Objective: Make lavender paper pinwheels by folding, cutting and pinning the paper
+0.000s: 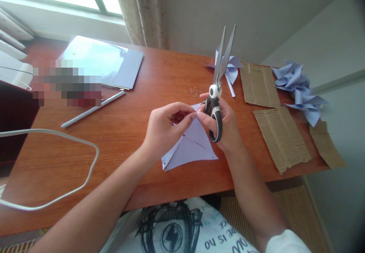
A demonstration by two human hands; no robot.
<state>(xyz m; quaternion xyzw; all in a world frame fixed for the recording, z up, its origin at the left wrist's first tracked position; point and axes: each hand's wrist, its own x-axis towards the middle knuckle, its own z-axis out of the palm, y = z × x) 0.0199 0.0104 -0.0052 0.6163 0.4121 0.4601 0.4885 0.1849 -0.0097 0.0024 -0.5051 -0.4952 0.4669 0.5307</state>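
Observation:
A square sheet of pale purple paper [190,148] lies under my hands, slit in from its corners, with small holes at some corners and near the centre. My left hand [171,122] pinches the far edge of this paper between thumb and fingertips. Opposite it, my right hand [224,122] meets the left fingertips at the same spot. Black and white scissors [216,103] hang on the right hand, a handle loop around its fingers. Their blades point up and away, slightly apart. What exactly lies between the fingertips is hidden.
A finished paper pinwheel [232,67] on a white stick lies behind the scissors. Cardboard pieces [261,85] and more folded pinwheels [303,86] are at the right. Tiny bits [194,90] dot the table. Leftward are a white stick [92,109], a shiny folder [122,67] and a white cable [95,158].

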